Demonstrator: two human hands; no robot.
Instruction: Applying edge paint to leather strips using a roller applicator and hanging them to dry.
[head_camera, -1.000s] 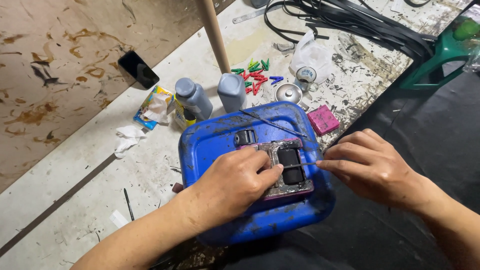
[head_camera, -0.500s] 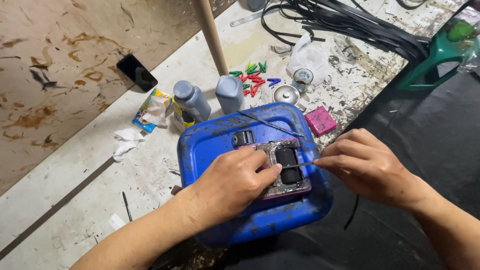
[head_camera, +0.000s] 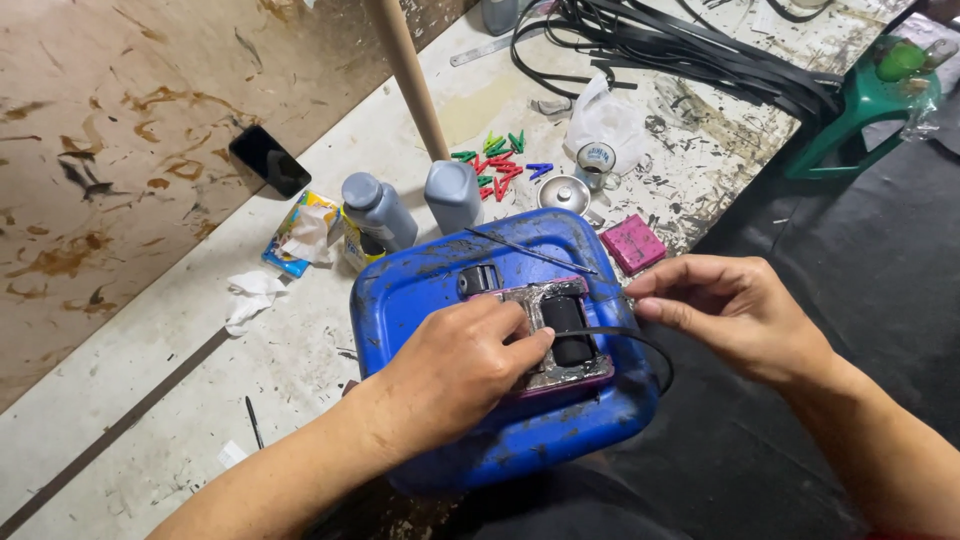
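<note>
Left hand (head_camera: 455, 375) pressed flat on grimy metal-framed part (head_camera: 560, 335) atop blue jerrycan (head_camera: 420, 290). Right hand (head_camera: 735, 315) pinching black strip (head_camera: 620, 335), now drawn across part; half second earlier held close at frame edge. Threading appears underway.

We're pressing the left hand (head_camera: 460, 365) on the metal part (head_camera: 560, 335) atop the blue jerrycan (head_camera: 430, 290) — right hand (head_camera: 725, 310) pinching a black strip (head_camera: 620, 335).
</note>
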